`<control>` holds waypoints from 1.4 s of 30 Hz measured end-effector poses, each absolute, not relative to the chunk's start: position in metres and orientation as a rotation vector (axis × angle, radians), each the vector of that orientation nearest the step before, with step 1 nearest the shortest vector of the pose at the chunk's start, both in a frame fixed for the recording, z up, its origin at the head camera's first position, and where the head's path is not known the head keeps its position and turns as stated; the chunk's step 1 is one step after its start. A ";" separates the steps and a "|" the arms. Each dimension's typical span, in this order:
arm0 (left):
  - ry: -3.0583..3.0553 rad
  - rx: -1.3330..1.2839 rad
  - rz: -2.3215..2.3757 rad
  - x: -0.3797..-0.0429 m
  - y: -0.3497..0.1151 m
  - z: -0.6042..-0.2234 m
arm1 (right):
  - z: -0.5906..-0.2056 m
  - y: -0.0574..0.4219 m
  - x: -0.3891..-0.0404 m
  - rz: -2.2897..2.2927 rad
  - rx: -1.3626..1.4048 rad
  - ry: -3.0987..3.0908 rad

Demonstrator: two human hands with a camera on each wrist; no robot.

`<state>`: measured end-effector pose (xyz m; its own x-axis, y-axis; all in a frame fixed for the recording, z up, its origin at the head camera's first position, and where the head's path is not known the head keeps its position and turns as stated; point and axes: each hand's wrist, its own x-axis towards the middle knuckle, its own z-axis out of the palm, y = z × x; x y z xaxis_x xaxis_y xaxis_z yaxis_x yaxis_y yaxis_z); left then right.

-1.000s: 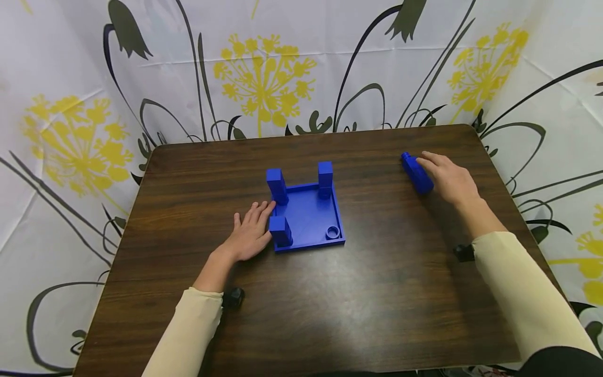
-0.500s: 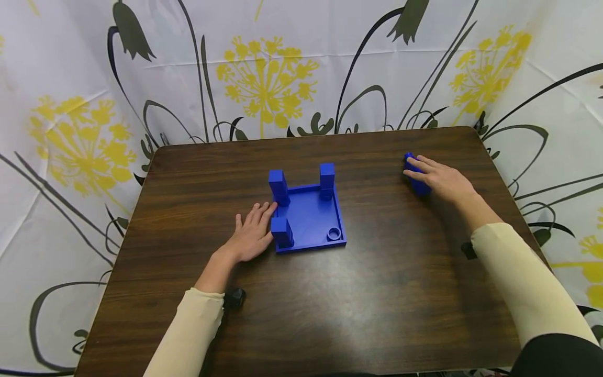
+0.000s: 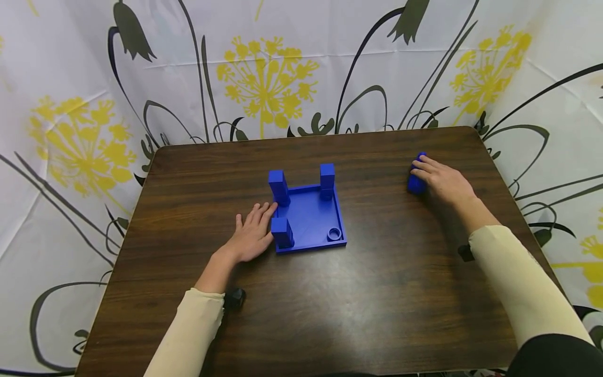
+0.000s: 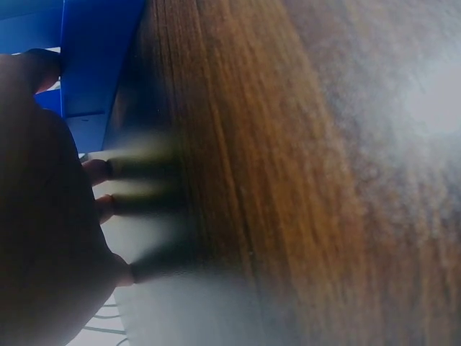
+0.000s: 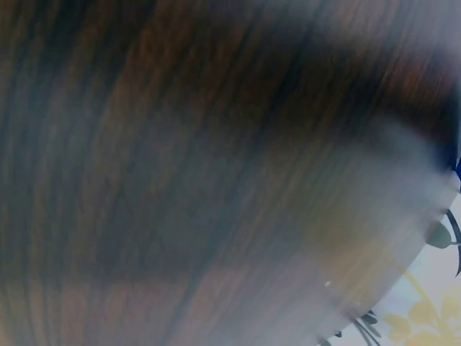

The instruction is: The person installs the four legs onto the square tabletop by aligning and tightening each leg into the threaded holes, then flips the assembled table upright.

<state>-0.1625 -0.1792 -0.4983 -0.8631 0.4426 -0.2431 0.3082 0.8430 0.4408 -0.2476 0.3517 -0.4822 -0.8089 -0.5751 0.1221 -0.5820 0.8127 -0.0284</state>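
Observation:
An upside-down blue toy tabletop (image 3: 308, 214) lies mid-table. Three square blue legs stand in its corners: front left (image 3: 282, 232), back left (image 3: 278, 187) and back right (image 3: 327, 181). A round socket (image 3: 334, 234) shows at the front right corner. My left hand (image 3: 249, 235) rests with fingers spread against the tabletop's left side; the left wrist view shows this hand (image 4: 50, 209) beside the blue rim (image 4: 97, 58). Far right, my right hand (image 3: 445, 183) grips a loose blue table leg (image 3: 416, 184) lying on the table, fingers across its middle, thumb hidden.
The dark wooden table (image 3: 367, 303) ends at a white floral curtain (image 3: 188, 68) behind and at both sides. Black wrist cameras sit under the left wrist (image 3: 234, 298) and right wrist (image 3: 465, 253). The right wrist view mostly shows blurred wood.
My right hand has come over the loose leg and its fingers have closed across it. The leg has turned, its narrow end swinging to the right. My left hand and the tabletop stay put.

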 end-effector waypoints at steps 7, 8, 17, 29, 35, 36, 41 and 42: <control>2.687 0.581 0.551 -0.160 -0.177 -0.492 | -0.475 0.341 -0.240 0.363 0.684 -2.734; 2.688 0.587 0.553 -0.160 -0.177 -0.491 | -0.473 0.339 -0.240 0.405 0.657 -2.706; 2.686 0.592 0.558 -0.159 -0.177 -0.491 | -0.450 0.290 -0.228 0.792 0.549 -2.566; 2.689 0.600 0.570 -0.159 -0.176 -0.489 | -0.428 0.218 -0.195 1.398 0.728 -2.522; 2.689 0.590 0.559 -0.158 -0.175 -0.488 | -0.407 0.191 -0.169 1.472 0.863 -2.561; 2.691 0.590 0.560 -0.158 -0.175 -0.488 | -0.403 0.188 -0.165 1.478 0.883 -2.567; 2.693 0.595 0.583 -0.158 -0.175 -0.487 | -0.416 0.180 -0.160 1.530 0.956 -2.584; 2.693 0.595 0.586 -0.158 -0.175 -0.487 | -0.422 0.180 -0.162 1.538 0.967 -2.586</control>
<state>-0.1576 -0.1755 -0.4872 -0.8619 0.4583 -0.2169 0.3268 0.8292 0.4534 -0.1616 0.1802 -0.4224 -0.8127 -0.5096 0.2824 -0.4914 0.3392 -0.8022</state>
